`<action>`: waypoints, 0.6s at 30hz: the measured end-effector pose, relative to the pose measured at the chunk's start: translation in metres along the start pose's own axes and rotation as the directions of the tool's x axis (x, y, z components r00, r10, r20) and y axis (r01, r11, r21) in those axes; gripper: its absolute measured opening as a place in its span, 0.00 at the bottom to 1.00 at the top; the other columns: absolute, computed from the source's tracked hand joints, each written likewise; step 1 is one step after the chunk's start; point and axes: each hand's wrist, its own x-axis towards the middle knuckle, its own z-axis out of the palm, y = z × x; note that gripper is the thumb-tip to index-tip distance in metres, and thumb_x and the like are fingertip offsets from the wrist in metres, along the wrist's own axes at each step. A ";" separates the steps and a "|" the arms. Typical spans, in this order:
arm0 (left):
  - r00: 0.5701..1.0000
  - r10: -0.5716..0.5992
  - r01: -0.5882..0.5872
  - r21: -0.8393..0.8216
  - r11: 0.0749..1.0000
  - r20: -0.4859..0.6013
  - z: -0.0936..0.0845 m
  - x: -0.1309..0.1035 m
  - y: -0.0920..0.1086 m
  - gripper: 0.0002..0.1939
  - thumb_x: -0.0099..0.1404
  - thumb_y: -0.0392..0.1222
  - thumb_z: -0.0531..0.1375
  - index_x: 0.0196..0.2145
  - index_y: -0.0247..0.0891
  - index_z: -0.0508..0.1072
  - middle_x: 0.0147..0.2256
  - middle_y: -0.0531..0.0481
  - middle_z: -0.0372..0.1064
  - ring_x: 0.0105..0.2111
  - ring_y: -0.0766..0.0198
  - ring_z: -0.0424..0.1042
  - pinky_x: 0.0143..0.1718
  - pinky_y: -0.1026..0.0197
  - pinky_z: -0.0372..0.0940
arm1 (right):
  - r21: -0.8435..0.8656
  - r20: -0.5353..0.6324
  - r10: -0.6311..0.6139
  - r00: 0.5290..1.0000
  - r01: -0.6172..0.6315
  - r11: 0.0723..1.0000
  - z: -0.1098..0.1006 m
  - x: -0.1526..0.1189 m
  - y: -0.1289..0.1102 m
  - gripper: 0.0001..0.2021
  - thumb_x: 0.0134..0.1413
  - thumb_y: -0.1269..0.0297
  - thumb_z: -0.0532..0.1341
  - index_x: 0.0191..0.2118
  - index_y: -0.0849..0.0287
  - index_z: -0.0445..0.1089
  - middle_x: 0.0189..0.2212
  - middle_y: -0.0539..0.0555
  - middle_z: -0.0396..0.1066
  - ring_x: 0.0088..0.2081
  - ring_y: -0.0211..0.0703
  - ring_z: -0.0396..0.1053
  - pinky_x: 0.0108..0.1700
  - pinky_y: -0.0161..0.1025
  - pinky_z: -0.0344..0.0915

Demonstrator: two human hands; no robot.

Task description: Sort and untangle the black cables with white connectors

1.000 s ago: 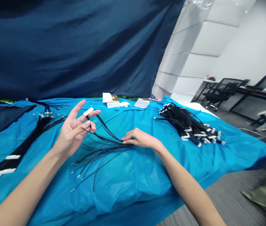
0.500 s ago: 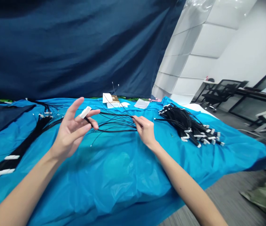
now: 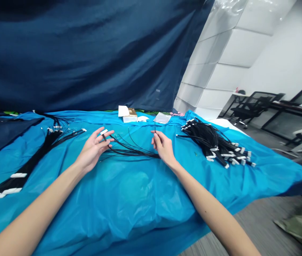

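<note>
My left hand (image 3: pixel 93 148) is palm up with its fingers curled around a black cable harness (image 3: pixel 132 151). The harness's white connector (image 3: pixel 104 132) sticks up between those fingers. From there the thin black wires run loosely to the right, several free tips fanning above the blue cloth. My right hand (image 3: pixel 164 146) pinches thin black wires (image 3: pixel 155 124) between thumb and fingers, and their upper part stands upright above the fingertips. Part of the harness passes behind this hand, so its far end is hidden.
A bundle of harnesses with white connectors (image 3: pixel 33 160) lies on the blue cloth (image 3: pixel 129 213) at the left. At the right is a heap of black cables (image 3: pixel 209 138). A small open box (image 3: pixel 129 115) and a clear bag (image 3: pixel 162 118) sit at the back.
My left hand has lowered and tilted the white connector. The wires between my hands have sunk toward the cloth. My right hand now pinches wires that point upward.
</note>
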 end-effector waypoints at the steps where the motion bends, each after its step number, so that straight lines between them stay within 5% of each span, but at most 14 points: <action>1: 1.000 0.008 -0.008 0.006 1.000 0.010 0.000 0.000 0.000 0.31 0.49 0.28 0.62 0.51 0.44 0.62 0.52 0.43 0.63 0.39 0.65 0.71 0.32 0.68 0.66 | 0.023 0.048 -0.056 0.997 0.055 0.998 0.000 -0.001 -0.002 0.18 0.61 0.59 0.44 0.48 0.62 0.63 0.24 0.50 0.65 0.21 0.33 0.61 0.27 0.30 0.60; 4: 0.996 0.049 -0.051 0.026 0.998 0.070 0.002 -0.002 0.004 0.32 0.50 0.30 0.62 0.52 0.45 0.60 0.53 0.44 0.61 0.39 0.65 0.70 0.32 0.68 0.66 | -0.071 0.359 -0.261 0.896 0.305 0.950 0.004 -0.007 -0.004 0.15 0.59 0.67 0.47 0.47 0.59 0.67 0.30 0.52 0.68 0.30 0.34 0.65 0.35 0.30 0.60; 7: 0.982 0.087 -0.097 0.054 0.994 0.170 0.006 -0.010 0.013 0.34 0.52 0.32 0.62 0.55 0.47 0.57 0.53 0.43 0.62 0.37 0.66 0.70 0.32 0.66 0.66 | -0.226 0.590 -0.224 0.776 0.425 0.877 0.008 -0.012 -0.005 0.16 0.57 0.72 0.49 0.48 0.55 0.67 0.35 0.53 0.70 0.35 0.36 0.67 0.36 0.30 0.58; 13: 0.951 0.125 -0.161 0.108 0.981 0.284 0.015 -0.026 0.029 0.34 0.53 0.34 0.62 0.56 0.47 0.57 0.49 0.41 0.65 0.35 0.61 0.69 0.28 0.63 0.65 | -0.528 0.549 0.047 0.834 0.303 0.793 0.011 -0.012 -0.013 0.15 0.60 0.66 0.48 0.48 0.51 0.67 0.38 0.54 0.72 0.40 0.39 0.69 0.38 0.30 0.58; 18: 0.950 0.136 -0.164 0.077 0.983 0.280 0.017 -0.029 0.031 0.36 0.51 0.32 0.63 0.56 0.47 0.57 0.47 0.42 0.67 0.38 0.57 0.69 0.28 0.61 0.67 | -0.671 0.467 0.165 0.869 0.228 0.705 0.011 -0.012 -0.020 0.14 0.59 0.65 0.48 0.39 0.56 0.71 0.33 0.57 0.73 0.36 0.44 0.70 0.35 0.34 0.59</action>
